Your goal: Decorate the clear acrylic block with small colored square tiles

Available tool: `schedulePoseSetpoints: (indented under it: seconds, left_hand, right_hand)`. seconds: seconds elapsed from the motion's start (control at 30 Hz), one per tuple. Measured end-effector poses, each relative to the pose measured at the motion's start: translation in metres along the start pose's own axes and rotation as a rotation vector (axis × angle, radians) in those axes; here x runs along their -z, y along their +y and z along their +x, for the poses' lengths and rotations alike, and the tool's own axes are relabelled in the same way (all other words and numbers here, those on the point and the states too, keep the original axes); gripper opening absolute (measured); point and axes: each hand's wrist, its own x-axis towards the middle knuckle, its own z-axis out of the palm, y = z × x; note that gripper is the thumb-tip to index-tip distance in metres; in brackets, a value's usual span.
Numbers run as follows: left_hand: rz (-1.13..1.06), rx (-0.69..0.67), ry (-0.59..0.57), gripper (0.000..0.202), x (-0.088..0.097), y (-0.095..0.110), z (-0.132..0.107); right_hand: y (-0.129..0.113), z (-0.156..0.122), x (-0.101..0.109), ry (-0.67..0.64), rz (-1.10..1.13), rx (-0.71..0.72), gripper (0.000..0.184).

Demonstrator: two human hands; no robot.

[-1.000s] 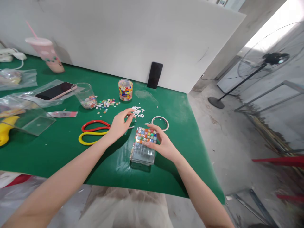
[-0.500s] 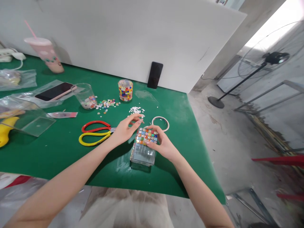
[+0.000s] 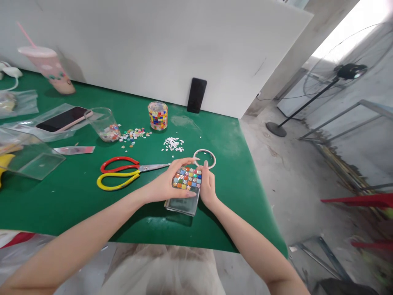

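A clear rectangular box (image 3: 183, 205), tilted above the green table, has rows of coloured square tiles and small stars (image 3: 187, 177) over the far part of its upper face. My left hand (image 3: 167, 182) is closed around it from the left, thumb across the face and fingers over the far end. Against the box's right side, my right hand (image 3: 208, 186) is closed with its fingers curled and thumb up near the corner. Just beyond lies a roll of white tape (image 3: 214, 164). Open scissors (image 3: 123, 173) with red and yellow handles lie to the left, and white tile pieces (image 3: 173, 144) beyond.
A mosaic-covered glass (image 3: 158, 116) and a tipped clear cup (image 3: 106, 127) spilling coloured pieces (image 3: 135, 134) stand farther back. At left are a phone (image 3: 64, 119), a tube (image 3: 75, 150), a clear stand (image 3: 46, 162) and a pink drink cup (image 3: 50, 69). Another phone (image 3: 197, 95) leans on the white board.
My left hand has come from beside the box onto it, gripping its tiled end. My right hand has shifted from the top face to the right side. The view has turned slightly.
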Motion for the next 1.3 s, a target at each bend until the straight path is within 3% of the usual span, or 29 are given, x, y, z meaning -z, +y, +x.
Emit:
schedulePoseSetpoints:
  seconds: [0.2, 0.37, 0.83, 1.03, 1.3]
  left_hand:
    - [0.008, -0.172, 0.009, 0.079, -0.008, 0.002, -0.006]
    - [-0.007, -0.165, 0.037, 0.060, -0.011, 0.006, -0.005]
    - [-0.089, -0.132, 0.027, 0.057, -0.012, 0.007, -0.005]
    - [-0.386, -0.089, 0.037, 0.043, -0.011, -0.005, -0.001]
    - [-0.563, -0.048, 0.077, 0.049, -0.013, -0.011, 0.001]
  right_hand:
    - [-0.011, -0.008, 0.009, 0.057, -0.059, 0.152, 0.069]
    - [-0.011, -0.011, 0.009, 0.063, -0.086, 0.205, 0.067]
    - [-0.007, -0.016, 0.007, 0.056, -0.052, 0.256, 0.064]
    - [-0.006, -0.011, 0.010, 0.040, -0.014, 0.255, 0.062]
    - [-0.003, -0.006, 0.006, 0.066, 0.046, 0.175, 0.063]
